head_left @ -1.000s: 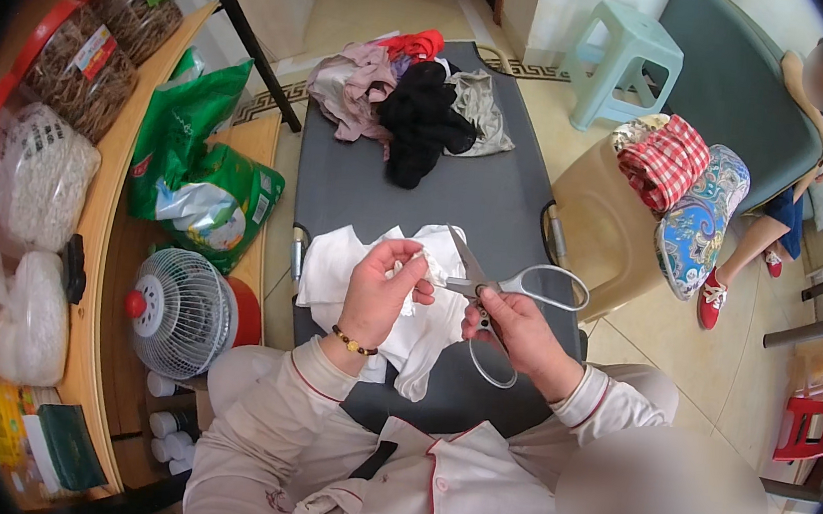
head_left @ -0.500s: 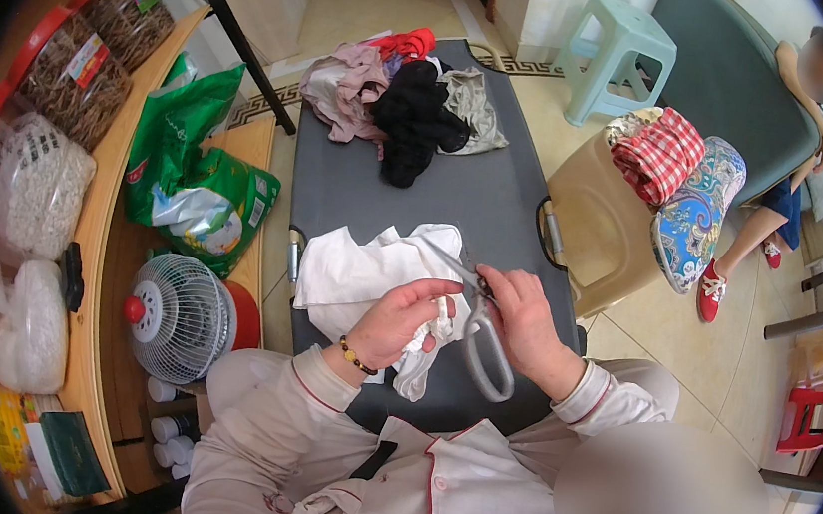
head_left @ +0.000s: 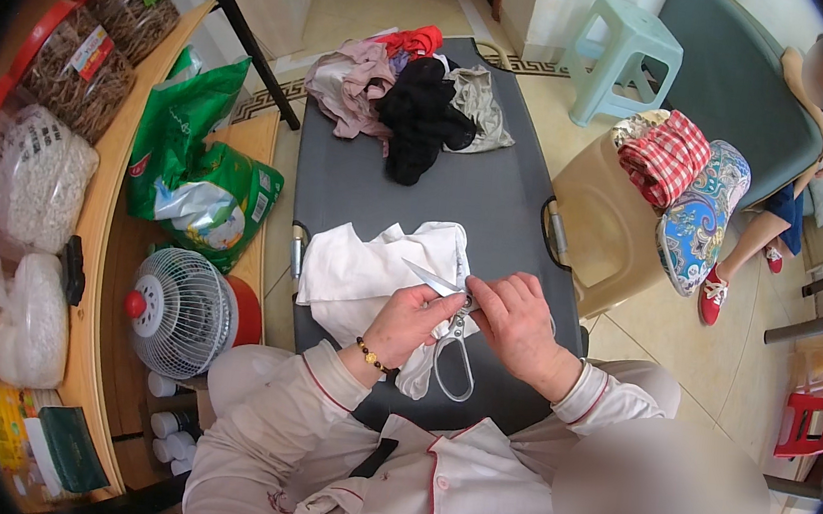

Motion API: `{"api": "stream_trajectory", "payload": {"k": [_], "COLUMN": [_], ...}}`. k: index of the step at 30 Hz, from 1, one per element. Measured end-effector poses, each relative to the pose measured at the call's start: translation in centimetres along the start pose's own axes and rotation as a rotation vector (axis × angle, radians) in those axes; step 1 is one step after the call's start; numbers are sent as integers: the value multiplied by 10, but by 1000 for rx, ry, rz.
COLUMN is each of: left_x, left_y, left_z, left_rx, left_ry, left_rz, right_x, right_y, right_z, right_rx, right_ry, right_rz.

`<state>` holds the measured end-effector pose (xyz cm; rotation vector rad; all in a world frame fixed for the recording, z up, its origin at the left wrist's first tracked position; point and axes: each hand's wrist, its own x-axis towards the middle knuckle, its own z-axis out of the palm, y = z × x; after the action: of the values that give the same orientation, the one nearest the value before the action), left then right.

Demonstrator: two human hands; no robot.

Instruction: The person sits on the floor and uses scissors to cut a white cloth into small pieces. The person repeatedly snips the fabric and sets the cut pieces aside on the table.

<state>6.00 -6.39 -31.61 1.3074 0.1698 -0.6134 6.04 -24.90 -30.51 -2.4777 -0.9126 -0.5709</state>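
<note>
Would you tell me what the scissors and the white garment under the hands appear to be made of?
The scissors look like bare metal: grey, with a bright glint on the blades and thin loop handles. The white garment looks like soft matte woven cloth, probably cotton, since it creases and drapes in folds. The left hand and right hand both grip the scissors.

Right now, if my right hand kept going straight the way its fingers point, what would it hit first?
The right hand points left and slightly up. Its fingertips already sit at the scissors, whose blades poke out between both hands, with the left hand close beside. Past those lies the white cloth. Depth is hard to judge here.
</note>
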Motion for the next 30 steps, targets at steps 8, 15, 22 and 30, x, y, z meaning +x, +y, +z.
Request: {"api": "stream_trajectory", "payload": {"k": [8, 15, 22, 30], "left_x": [0, 9, 7, -8], "left_y": [-1, 0, 1, 7], "left_z": [1, -10, -1, -10], "left_rx": [22, -164, -255, -30], "left_ry": [31, 205, 118, -128], "left_rz": [60, 103, 80, -33], "right_x": [1, -1, -19, -20], "right_y": [-3, -19, -16, 11], "right_z": [-5, -27, 15, 26], "right_rx": [159, 309, 1442, 1654], "right_ry": [27, 53, -275, -64], "right_rz": [119, 111, 956, 1222]}}
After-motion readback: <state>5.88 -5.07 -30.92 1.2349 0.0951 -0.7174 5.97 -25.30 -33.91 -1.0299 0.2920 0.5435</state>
